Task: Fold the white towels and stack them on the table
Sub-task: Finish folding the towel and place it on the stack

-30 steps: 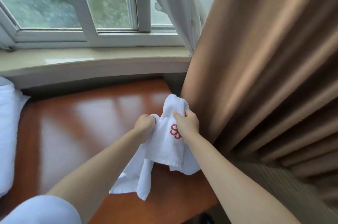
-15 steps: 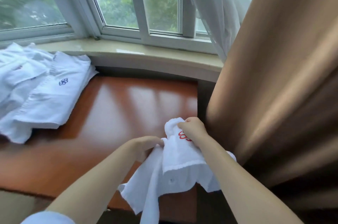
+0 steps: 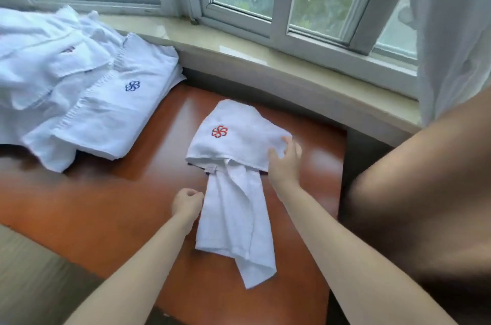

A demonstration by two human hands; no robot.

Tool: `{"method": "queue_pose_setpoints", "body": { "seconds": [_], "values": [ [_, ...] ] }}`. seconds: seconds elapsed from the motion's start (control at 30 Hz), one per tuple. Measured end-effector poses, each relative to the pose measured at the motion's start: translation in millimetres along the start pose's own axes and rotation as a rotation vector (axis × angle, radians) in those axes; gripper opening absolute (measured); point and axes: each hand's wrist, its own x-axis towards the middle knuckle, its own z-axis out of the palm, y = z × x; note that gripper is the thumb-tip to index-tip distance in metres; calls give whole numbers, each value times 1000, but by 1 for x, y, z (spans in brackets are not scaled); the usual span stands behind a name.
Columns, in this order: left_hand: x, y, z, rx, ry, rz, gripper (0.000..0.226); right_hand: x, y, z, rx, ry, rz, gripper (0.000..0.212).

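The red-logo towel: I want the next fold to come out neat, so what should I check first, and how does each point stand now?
1. Red-logo towel lies on the table: ok.
2. Towel spread flat: not ok; the near part is bunched into a narrow twisted strip.
3. Right hand on the towel: ok, its fingers touch the right edge.
4. Left hand holding the towel: cannot tell; its fingers are curled at the strip's left edge.
5. Room on the table to spread it: ok, bare wood lies to the left.
6. Pile of white towels kept apart: ok, a gap of wood separates them.
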Motion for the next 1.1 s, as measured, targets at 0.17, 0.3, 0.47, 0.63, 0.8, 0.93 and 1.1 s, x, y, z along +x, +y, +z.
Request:
{"method": "queue_pose_setpoints", "body": {
  "seconds": [0.17, 0.3, 0.47, 0.63, 0.8, 0.93, 1.1],
  "values": [
    [-4, -9, 23, 275, -177, 190, 41, -47, 82, 6, -302, -63, 359, 36],
    [-25, -17, 39, 565, -126, 263, 73, -59, 84, 1, 4, -377, 592, 19],
    [-48, -27, 42, 533, -50, 190, 49, -62, 80, -10, 447, -561, 987, 23],
    [-84, -37, 50, -201, -187, -70, 16, -74, 83, -36, 179, -1010, 794, 23],
    [-106, -34, 46, -455, -98, -117, 28, -65, 80, -69, 295, -775, 682, 20],
    [-129, -22, 45, -734, -143, -168, 27, -61, 73, -92, 615, -880, 939, 38],
    [-151, -9, 43, -1013, -124, -221, 21, -62, 68, -95, 518, -799, 816, 11]
  ]
}}
